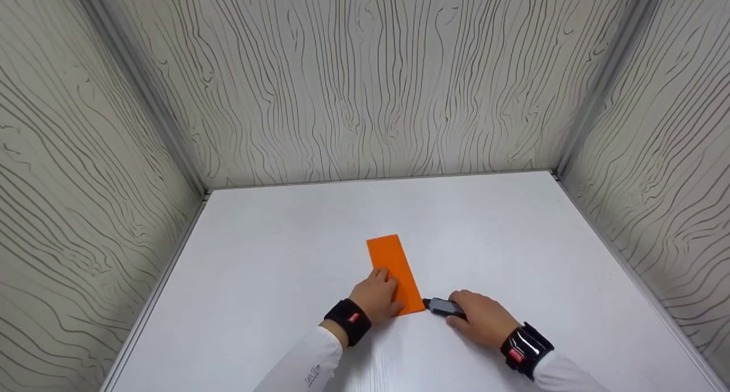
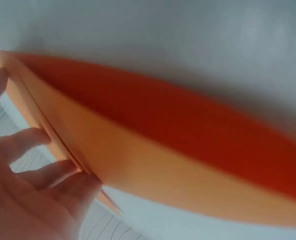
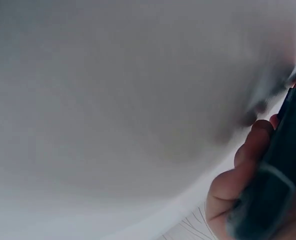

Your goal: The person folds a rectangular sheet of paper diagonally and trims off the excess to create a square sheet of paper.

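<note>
A folded orange sheet (image 1: 392, 261) lies slanted on the white table, long and narrow in the head view. My left hand (image 1: 374, 296) presses its lower part, with thumb and fingers spread over it. In the left wrist view the fingertips touch the folded edge, and the layers of the orange sheet (image 2: 138, 150) gape apart. My right hand (image 1: 483, 319) grips a grey and black utility knife (image 1: 445, 307), its front end right at the sheet's lower right corner. Curled fingers hold the dark handle of the knife (image 3: 273, 175) in the right wrist view; the blade is too small to make out.
The white table (image 1: 274, 255) extends around both hands. Walls with a wood-grain pattern (image 1: 365, 84) enclose it at the back and on both sides, with grey metal posts (image 1: 137, 78) in the corners. Both wrists wear black bands (image 1: 348, 322).
</note>
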A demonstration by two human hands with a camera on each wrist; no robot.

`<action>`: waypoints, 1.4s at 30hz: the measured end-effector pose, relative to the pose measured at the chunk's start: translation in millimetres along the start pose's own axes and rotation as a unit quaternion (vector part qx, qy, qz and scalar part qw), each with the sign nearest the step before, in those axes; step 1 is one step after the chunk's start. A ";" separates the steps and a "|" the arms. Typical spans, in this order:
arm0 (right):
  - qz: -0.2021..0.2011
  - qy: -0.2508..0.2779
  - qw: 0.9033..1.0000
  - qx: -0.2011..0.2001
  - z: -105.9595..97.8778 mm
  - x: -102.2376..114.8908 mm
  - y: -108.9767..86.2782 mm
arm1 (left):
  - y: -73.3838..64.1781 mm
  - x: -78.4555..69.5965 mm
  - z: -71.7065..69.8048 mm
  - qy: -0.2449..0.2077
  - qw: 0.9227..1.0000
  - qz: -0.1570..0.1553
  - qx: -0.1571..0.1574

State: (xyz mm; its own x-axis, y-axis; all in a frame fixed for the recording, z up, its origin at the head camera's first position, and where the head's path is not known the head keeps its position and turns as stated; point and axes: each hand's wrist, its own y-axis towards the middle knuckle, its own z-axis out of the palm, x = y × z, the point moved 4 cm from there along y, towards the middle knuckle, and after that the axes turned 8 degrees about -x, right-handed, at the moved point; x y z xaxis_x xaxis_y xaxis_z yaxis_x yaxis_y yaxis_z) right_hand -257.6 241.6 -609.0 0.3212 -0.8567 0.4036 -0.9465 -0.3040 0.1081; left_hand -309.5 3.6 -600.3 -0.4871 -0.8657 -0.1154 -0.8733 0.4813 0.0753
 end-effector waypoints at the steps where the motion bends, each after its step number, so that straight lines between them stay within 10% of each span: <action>1: 0.001 0.003 1.000 -0.001 0.2 -0.3 -0.1 | 0.1 0.3 -1.4 -0.003 1.000 -0.001 0.006; 42: -0.038 -0.046 0.998 -0.011 -6.5 -10.0 -3.4 | 3.2 -1.8 8.2 -0.020 0.999 0.020 0.028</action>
State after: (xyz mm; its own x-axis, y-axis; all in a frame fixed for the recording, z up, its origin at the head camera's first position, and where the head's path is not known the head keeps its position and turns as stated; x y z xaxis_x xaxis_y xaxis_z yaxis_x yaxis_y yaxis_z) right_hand -257.8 253.9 -607.5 0.3923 -0.8665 0.3088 -0.9195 -0.3608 0.1558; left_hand -311.5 7.8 -607.9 -0.5198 -0.8405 -0.1527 -0.8523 0.5225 0.0252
